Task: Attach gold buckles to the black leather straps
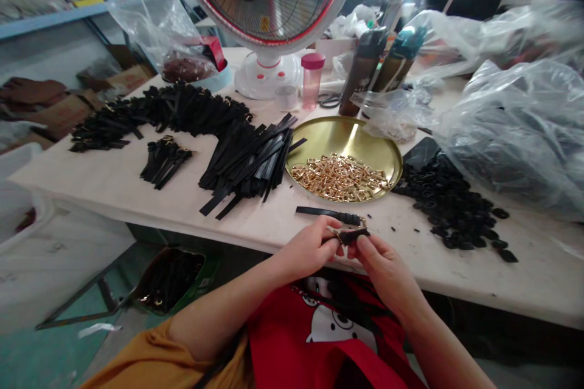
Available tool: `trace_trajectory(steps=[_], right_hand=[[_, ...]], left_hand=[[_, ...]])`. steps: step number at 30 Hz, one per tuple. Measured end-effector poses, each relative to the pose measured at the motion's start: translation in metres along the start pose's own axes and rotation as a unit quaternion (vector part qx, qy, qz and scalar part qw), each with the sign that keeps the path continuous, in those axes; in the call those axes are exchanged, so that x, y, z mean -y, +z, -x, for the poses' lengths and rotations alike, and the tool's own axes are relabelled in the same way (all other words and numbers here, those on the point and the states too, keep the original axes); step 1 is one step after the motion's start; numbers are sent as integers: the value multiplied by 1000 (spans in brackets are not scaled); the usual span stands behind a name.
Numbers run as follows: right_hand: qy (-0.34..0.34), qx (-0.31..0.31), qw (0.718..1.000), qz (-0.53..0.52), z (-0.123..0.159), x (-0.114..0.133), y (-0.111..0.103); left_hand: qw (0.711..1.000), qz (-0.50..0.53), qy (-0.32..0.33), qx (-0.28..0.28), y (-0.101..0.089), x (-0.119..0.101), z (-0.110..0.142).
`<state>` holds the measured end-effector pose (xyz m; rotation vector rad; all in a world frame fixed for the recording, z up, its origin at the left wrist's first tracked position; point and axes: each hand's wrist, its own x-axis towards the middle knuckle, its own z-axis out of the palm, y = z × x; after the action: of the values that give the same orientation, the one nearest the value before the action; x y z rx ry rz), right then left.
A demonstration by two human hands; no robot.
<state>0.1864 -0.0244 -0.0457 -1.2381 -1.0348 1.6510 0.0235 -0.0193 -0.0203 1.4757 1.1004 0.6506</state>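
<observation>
Head view: a short black strap [356, 235] is held just above the near edge of the pale table [255, 228], pinched between the fingers of the left hand [314, 247] and, towards its other end, by the thumb and fingers of the right hand [381, 260]; neither hand is spread. A gold fitting [339, 237] is seen against the strap by the left fingertips, so the step in hand is judged to be the joining of the two; whether the strap is fully threaded cannot be told. For the next move, a steady left grip and an even, untwisted pull or fold by the right seem called for. Just beyond, a second strap [326, 213] is laid flat. Farther off, loose gold fittings [340, 177] are heaped in a round tray [319, 132], flanked by black strips [249, 161] and black pieces [444, 203]. Behind the strips, bundled straps [182, 109] are piled.
</observation>
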Motion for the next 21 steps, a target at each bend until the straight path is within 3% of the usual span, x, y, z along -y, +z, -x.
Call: trace_trajectory(steps=[3,7,11,14,17,21], right_hand=[[-3,7,998,-69,1,2,0],[41,18,996,-78,1,3,5],[121,98,979,-133,4,2,8],[176,141,956,-190,8,-2,4],[197,126,947,-219,12,-7,1],[178,109,951,-230,14,-9,1]], left_hand=[[999,-29,-18,-11,-4,-3,3],[993,-95,-50,-40,-5,-4,7],[980,-180,-43,-69,-5,-6,9],[969,-240,-36,-55,-6,-6,11],[968,-246,-23,-38,-7,-6,14],[968,-244,-18,-52,-7,-8,17]])
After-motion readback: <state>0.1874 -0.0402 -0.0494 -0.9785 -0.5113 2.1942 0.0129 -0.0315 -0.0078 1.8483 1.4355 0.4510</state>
